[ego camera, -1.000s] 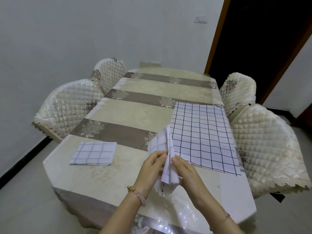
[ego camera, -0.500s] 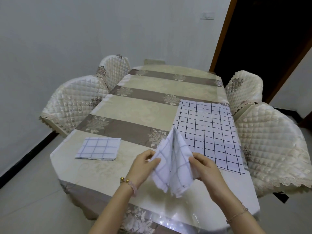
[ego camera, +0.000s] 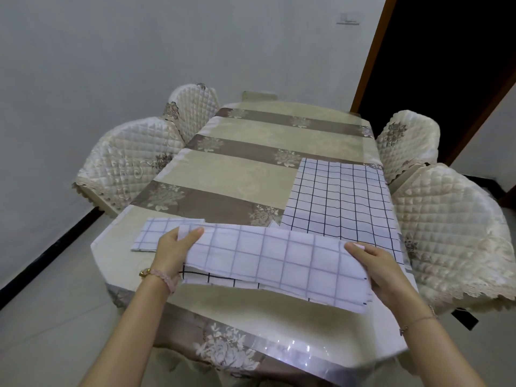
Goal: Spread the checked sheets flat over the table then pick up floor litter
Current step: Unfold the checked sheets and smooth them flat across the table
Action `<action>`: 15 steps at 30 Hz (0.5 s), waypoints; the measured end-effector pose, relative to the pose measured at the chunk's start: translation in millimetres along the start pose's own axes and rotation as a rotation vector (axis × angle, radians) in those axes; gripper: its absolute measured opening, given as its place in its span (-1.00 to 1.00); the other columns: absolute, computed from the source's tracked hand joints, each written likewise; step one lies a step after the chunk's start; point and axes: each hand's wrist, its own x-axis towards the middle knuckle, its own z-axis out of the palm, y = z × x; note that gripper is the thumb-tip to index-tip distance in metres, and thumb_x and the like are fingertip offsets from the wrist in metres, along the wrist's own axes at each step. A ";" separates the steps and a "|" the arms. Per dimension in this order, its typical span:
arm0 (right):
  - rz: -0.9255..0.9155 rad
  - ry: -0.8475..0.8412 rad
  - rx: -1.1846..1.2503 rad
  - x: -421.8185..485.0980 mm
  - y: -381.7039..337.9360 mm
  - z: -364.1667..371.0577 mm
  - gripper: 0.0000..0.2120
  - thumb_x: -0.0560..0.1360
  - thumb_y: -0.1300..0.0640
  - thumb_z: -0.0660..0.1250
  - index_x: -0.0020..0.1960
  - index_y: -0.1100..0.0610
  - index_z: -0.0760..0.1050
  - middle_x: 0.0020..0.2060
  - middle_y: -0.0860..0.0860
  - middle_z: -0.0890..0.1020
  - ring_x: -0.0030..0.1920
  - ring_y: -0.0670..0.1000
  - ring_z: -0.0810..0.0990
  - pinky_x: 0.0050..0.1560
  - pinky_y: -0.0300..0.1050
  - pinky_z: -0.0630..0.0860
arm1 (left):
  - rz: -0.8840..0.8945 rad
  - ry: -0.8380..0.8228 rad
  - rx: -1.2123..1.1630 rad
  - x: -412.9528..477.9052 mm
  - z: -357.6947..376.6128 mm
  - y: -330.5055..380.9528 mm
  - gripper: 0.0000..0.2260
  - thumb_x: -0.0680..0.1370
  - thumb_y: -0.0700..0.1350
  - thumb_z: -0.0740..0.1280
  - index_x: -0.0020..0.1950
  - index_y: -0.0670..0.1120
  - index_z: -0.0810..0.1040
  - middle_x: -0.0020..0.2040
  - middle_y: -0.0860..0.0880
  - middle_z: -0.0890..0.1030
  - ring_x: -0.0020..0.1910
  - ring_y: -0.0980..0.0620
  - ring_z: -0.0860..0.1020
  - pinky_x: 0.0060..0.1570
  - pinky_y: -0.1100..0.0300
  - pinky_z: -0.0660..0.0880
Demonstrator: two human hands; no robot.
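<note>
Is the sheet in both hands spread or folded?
Partly folded: the held sheet is a long band with a second layer showing under its near edge.

A near-left chair (ego camera: pixel 125 163) and a far-left chair (ego camera: pixel 192 107), both in cream quilted covers, stood on the pale floor (ego camera: pixel 55 317) by the wall with the black skirting (ego camera: pixel 42 255). A near-right chair (ego camera: pixel 452 233) and a far-right chair (ego camera: pixel 407 141) wore matching covers. Behind them a dark doorway (ego camera: pixel 446 65) opened in a brown frame (ego camera: pixel 368 51), a white switch plate (ego camera: pixel 347 18) just left of it.

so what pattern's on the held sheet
The held sheet is white with a thin dark grid; head view.
</note>
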 end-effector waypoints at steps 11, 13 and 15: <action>0.055 -0.161 0.239 -13.0 4.1 54.3 -0.77 0.52 0.23 0.27 0.10 0.31 0.60 -0.09 0.22 0.62 -0.21 0.07 0.52 -0.37 -0.23 0.43 | 0.274 0.062 0.568 -6.9 24.7 -16.9 -0.63 0.50 -0.11 0.40 0.28 -0.13 0.45 0.24 -0.06 0.50 0.21 -0.03 0.47 0.20 0.09 0.41; 0.075 -0.199 0.286 -15.3 3.2 68.5 -0.77 0.53 0.25 0.24 0.08 0.32 0.60 -0.07 0.23 0.60 -0.18 0.08 0.51 -0.37 -0.24 0.46 | 0.354 -0.228 0.529 -33.8 50.4 -11.3 -0.71 0.49 -0.09 0.41 0.20 -0.04 0.50 0.18 0.05 0.56 0.14 0.13 0.51 0.18 0.22 0.45; 0.090 -0.265 0.343 -18.4 0.9 78.5 -0.77 0.53 0.25 0.24 0.08 0.31 0.61 -0.05 0.21 0.61 -0.09 0.08 0.53 -0.30 -0.25 0.54 | 0.398 -0.439 0.500 -59.8 70.3 -8.3 -0.59 0.41 0.05 0.46 0.22 0.10 0.45 0.21 0.18 0.51 0.19 0.31 0.45 0.18 0.48 0.36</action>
